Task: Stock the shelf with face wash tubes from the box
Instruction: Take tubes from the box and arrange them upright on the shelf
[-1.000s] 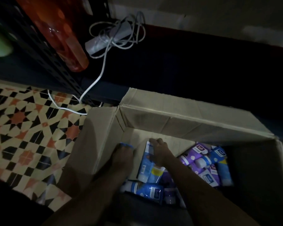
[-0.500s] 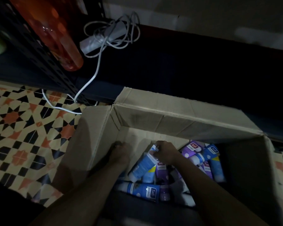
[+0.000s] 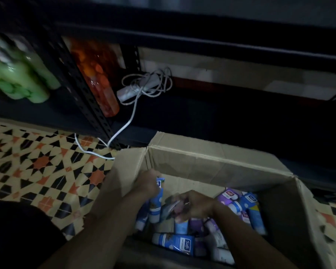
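Observation:
An open cardboard box (image 3: 211,162) sits on the floor below the dark shelf (image 3: 211,117). Blue and purple face wash tubes (image 3: 175,242) lie jumbled inside it. My left hand (image 3: 147,184) is at the box's left inner side, shut on a blue tube (image 3: 156,204) that stands nearly upright. My right hand (image 3: 194,205) is in the middle of the box, fingers closed around a blurred tube, which looks purple or white.
Green bottles (image 3: 17,78) and an orange bottle (image 3: 99,78) stand on the shelf at the left, behind a perforated upright post (image 3: 81,90). A white power strip with coiled cable (image 3: 144,86) lies on the bottom shelf. Patterned floor tiles (image 3: 37,162) spread left of the box.
The view has tilted up, showing more shelf. My left hand has risen holding a blue tube. My right hand has moved toward the box's middle and closed on another tube.

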